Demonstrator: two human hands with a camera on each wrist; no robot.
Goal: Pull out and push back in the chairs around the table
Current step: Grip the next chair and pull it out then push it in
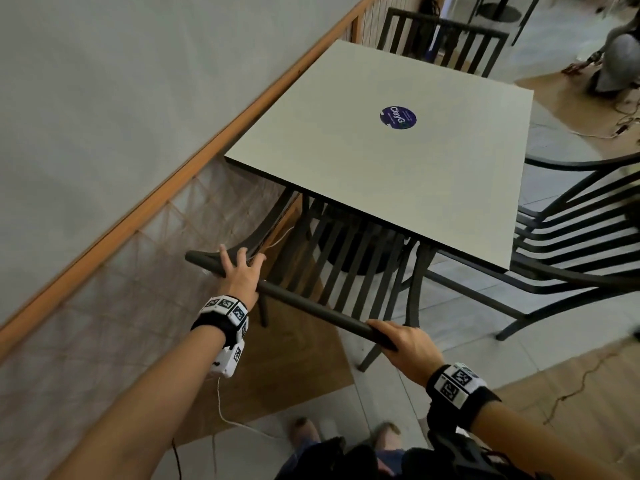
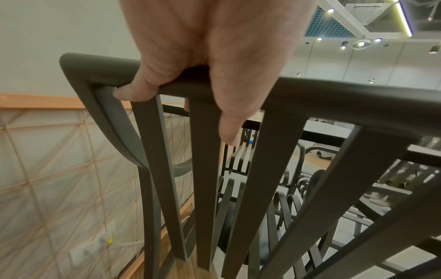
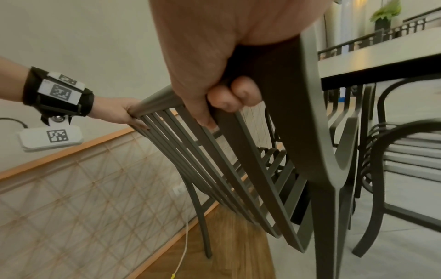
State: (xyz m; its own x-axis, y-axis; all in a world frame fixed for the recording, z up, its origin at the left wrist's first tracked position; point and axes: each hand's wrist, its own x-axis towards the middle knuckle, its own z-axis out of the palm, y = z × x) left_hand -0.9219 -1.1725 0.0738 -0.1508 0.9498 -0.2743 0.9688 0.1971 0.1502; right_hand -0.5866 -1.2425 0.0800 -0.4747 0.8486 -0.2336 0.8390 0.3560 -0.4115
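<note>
A dark slatted chair [image 1: 311, 303] stands at the near side of the square beige table [image 1: 381, 161], its seat tucked under the top. My left hand [image 1: 242, 271] lies on the left part of the chair's top rail [image 2: 334, 94], palm on the rail, fingers spread straight past it. In the left wrist view the left hand [image 2: 203, 47] has one digit hanging down the near side of the slats. My right hand [image 1: 405, 344] grips the rail's right end. In the right wrist view the right hand [image 3: 214, 56] has its fingers curled round the corner post [image 3: 298, 113].
A second chair [image 1: 446, 39] stands at the table's far side and a third [image 1: 571, 230] at its right. A wall with a wooden rail and netting [image 1: 138, 209] runs close on the left. A white cable [image 1: 228, 410] trails across the floor near my feet [image 1: 304, 434].
</note>
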